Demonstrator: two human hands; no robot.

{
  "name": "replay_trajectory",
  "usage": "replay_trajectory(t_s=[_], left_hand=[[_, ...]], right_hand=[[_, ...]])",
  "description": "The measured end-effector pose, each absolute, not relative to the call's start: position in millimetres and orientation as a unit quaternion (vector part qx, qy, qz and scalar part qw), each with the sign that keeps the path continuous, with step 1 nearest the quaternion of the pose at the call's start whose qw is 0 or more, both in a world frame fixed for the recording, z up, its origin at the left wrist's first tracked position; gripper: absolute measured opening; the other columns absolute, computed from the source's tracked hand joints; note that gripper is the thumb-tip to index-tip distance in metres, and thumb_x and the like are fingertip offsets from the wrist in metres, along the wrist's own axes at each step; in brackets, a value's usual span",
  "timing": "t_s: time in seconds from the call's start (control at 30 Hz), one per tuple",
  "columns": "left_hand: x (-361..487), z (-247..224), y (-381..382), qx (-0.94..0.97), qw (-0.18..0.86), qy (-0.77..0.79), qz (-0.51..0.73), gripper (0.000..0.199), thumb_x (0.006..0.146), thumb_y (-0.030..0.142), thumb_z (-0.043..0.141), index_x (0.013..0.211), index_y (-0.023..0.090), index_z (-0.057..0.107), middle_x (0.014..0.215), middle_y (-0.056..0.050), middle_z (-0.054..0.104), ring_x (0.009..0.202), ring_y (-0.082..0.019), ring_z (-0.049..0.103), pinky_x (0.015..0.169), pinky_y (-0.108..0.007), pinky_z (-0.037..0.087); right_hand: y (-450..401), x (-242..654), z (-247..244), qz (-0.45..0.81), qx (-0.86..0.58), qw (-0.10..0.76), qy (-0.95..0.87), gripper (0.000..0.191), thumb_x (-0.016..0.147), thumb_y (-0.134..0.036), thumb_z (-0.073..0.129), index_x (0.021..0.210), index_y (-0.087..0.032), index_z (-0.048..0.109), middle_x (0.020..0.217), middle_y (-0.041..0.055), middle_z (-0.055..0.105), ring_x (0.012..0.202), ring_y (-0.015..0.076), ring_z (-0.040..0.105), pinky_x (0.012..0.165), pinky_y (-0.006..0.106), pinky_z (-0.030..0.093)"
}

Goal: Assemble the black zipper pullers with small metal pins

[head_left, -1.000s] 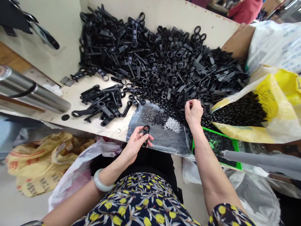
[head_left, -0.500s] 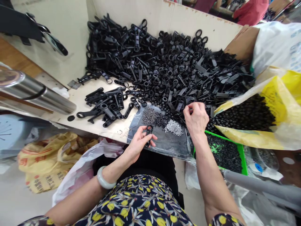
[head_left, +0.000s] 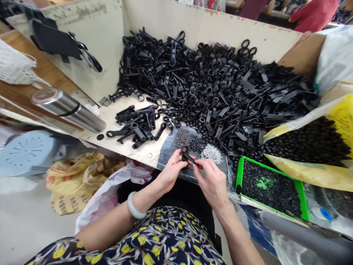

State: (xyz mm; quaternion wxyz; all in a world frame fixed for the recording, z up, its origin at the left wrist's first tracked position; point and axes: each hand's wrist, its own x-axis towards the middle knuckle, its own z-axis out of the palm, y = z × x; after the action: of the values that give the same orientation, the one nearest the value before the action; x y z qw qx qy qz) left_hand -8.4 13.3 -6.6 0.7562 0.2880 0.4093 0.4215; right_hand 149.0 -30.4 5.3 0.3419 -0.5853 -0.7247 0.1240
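Note:
My left hand (head_left: 170,171) is closed around a black plastic clamp part (head_left: 184,151) with a ring at its end. In my right hand (head_left: 211,180), thumb and fingers pinch a narrow black plastic lever (head_left: 190,158), which meets the clamp part at an angle. Fingers partly cover both pieces, so I cannot tell whether they are joined. Just beyond the hands, a grey sheet (head_left: 166,146) carries a heap of small silver pins (head_left: 211,154) and a heap of tiny dark grey pieces (head_left: 183,138).
Large heaps of black plastic parts (head_left: 215,81) fill the back of the bench. A smaller pile of lever-and-ring pieces (head_left: 138,125) lies left, near a steel flask (head_left: 91,117). At right are a green tray (head_left: 239,173) of black bits and a yellow-white sack (head_left: 303,167).
My right hand has come from the heap of flat black pieces back to my left hand, bringing a lever against the clamp part. The camera view has shifted left.

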Motion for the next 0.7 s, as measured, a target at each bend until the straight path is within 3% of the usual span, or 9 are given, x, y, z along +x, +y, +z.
replay_trajectory(t_s=[0.27, 0.5, 0.7], left_hand=[[-11, 0, -3, 0.24, 0.782, 0.392, 0.421, 0.031, 0.086, 0.02, 0.061, 0.117, 0.02, 0.059, 0.115, -0.006, 0.076, 0.104, -0.022, 0.069, 0.096, -0.035, 0.048], [-9, 3, -9, 0.242, 0.77, 0.398, 0.436, 0.029, 0.086, 0.019, 0.065, 0.114, 0.02, 0.059, 0.117, -0.007, 0.075, 0.103, -0.02, 0.07, 0.095, -0.035, 0.05], [-5, 4, -17, 0.258, 0.768, 0.393, 0.435, 0.03, 0.091, 0.028, 0.069, 0.118, 0.021, 0.058, 0.12, -0.007, 0.074, 0.111, -0.022, 0.068, 0.103, -0.037, 0.048]], right_hand=[[-58, 133, -4, 0.242, -0.599, 0.403, -0.648, 0.008, 0.101, -0.024, 0.061, 0.101, -0.025, 0.069, 0.111, 0.0061, 0.068, 0.093, 0.0178, 0.071, 0.08, 0.03, 0.062], [-74, 127, -8, 0.278, -0.609, 0.44, -0.599, 0.018, 0.099, -0.028, 0.065, 0.116, -0.026, 0.071, 0.107, 0.0065, 0.068, 0.084, 0.018, 0.069, 0.076, 0.032, 0.064], [-72, 124, -9, 0.273, -0.605, 0.464, -0.587, 0.016, 0.098, -0.027, 0.067, 0.113, -0.026, 0.072, 0.11, 0.0061, 0.069, 0.086, 0.0176, 0.07, 0.078, 0.032, 0.064]])
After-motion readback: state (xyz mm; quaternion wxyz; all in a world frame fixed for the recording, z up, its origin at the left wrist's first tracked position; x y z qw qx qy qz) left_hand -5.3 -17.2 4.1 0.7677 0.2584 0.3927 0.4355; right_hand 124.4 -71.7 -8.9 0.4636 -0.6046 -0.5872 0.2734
